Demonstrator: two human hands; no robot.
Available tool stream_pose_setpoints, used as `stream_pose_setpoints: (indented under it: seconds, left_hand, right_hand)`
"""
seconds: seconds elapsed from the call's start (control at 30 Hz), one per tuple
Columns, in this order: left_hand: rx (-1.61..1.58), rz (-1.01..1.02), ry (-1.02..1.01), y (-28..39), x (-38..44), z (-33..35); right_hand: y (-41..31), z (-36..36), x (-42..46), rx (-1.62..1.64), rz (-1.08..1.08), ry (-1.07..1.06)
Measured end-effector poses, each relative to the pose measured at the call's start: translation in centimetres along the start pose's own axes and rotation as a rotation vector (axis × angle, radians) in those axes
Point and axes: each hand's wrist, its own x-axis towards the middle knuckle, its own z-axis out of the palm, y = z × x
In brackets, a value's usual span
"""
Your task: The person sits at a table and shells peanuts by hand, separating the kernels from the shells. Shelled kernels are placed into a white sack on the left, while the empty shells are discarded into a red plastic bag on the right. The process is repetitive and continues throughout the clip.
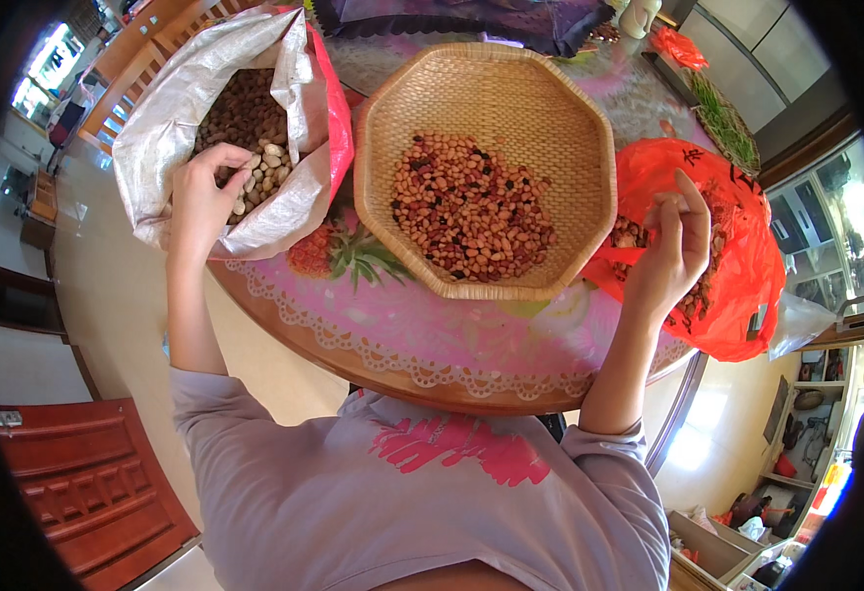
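Observation:
On the left stands a silvery woven sack point(155, 140), open at the top and part full of unshelled peanuts point(243, 111). My left hand point(210, 181) reaches into it, thumb and forefinger pinched at a peanut among the others. At the centre an octagonal woven basket point(579, 148) bears shelled peanuts point(476, 207), reddish with some dark ones. My right hand point(672, 244) is raised over a red plastic bag point(749, 273) on the right, fingers bent; whether anything is between them is unclear. Peanut shells point(697, 295) lie in that bag, partly behind the hand.
The round table point(432, 340) has a patterned cover with a lace edge. A dark purple cloth item point(461, 15) is at the far side. A tray of green sprigs point(720, 118) lies at the far right, near a small red bag point(679, 48). A wooden chair point(133, 74) stands beyond the sack.

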Motion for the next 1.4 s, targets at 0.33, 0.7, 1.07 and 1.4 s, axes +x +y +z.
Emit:
stream_pose_setpoints:
  seconds: [0.33,0.7,1.07,1.4]
  left_hand:
    - [-0.792,0.251,0.098,9.6,0.1,2.9]
    - [-0.990,0.383,-0.191,17.8,-3.0,12.7]
    - [-1.536,0.089,-0.583,16.6,-3.5,13.3]
    - [-1.491,0.163,-0.426,16.4,-3.9,13.9]
  right_hand:
    - [0.0,0.9,-1.7,-0.105,-0.025,-0.266]
    - [-0.6,2.9,-3.7,-0.323,-0.171,-0.706]
    - [-0.9,3.0,-4.2,-0.228,-0.065,-0.748]
    - [-0.9,3.3,-4.5,-0.161,-0.070,-0.758]
